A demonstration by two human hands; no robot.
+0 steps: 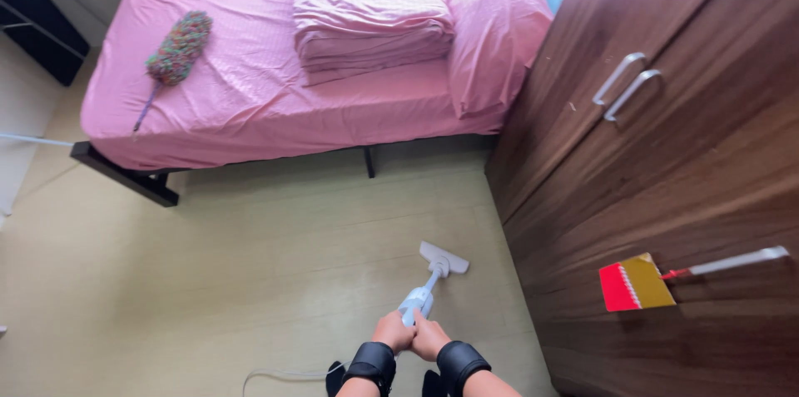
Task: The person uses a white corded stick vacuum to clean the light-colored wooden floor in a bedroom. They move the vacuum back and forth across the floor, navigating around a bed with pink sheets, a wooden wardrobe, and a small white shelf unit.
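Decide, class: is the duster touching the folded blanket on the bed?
Apart. The head view shows the duster lying left of the folded blanket, with bare pink sheet between them.

One bed with a pink sheet (250,89) stood on the pale floor (208,280). On it lay one multicoloured fluffy duster with a thin handle (177,49) near the left edge, one folded pink striped blanket (370,10) toward the head end, and one pink pillow (491,31) at the right edge. One dark brown wooden wardrobe (682,197) bore two silver metal door handles (626,85). One red and yellow scraper with a white handle (637,283) showed against it. One white stick vacuum (429,285) stood on the floor, gripped by two hands, the left hand (393,332) and right hand (429,339), with two black wrist bands (416,364)
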